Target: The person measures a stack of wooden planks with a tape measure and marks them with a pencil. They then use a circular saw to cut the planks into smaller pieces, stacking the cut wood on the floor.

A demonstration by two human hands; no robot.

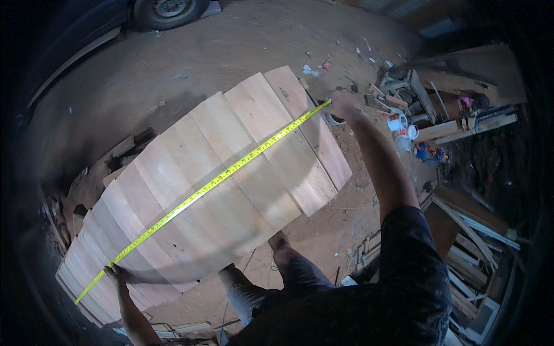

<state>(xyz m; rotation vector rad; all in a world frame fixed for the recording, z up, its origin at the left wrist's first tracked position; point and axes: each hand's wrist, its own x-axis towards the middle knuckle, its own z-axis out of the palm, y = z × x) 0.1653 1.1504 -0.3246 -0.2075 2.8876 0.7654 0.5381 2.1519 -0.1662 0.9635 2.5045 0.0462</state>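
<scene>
A yellow tape measure (231,170) runs out diagonally across a row of pale wooden boards (254,199) laid side by side. My right hand (345,105) is closed around the tape's upper right end, just past the outermost board; its fingers are dim, and whether the tape's case is inside cannot be made out. Near the lower left, my left hand (115,273) grips the tape between its fingers, low over the narrow boards. A short stretch of tape continues beyond that hand to the boards' far left edge.
White buckets (397,122) and wood scraps lie to the right. More planks and frames (470,259) are stacked at lower right. A parked vehicle's wheel (170,10) shows at top left. Small litter (309,70) dots the dirt floor (248,40) behind the boards.
</scene>
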